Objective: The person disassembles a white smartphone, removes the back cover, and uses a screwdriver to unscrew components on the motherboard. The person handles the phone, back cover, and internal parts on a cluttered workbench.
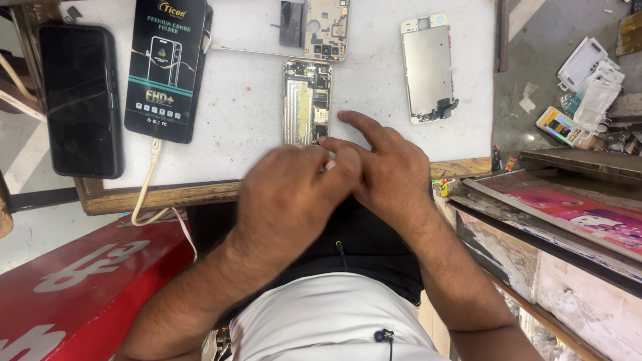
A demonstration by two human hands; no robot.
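White, scuffed worktop (254, 113) with a wooden edge fills the view. At its near edge lies an opened phone body (307, 101), circuit side up, just beyond both hands. The left hand (294, 194) is curled into a loose fist over something small and reddish at its fingertips, though what it pinches is too hidden to tell. The right hand (388, 170) presses against the left, index finger stretched out on the worktop. Farther off sit a detached screen panel (429, 68), a black boxed screen part (167, 67) and a dark phone (80, 99).
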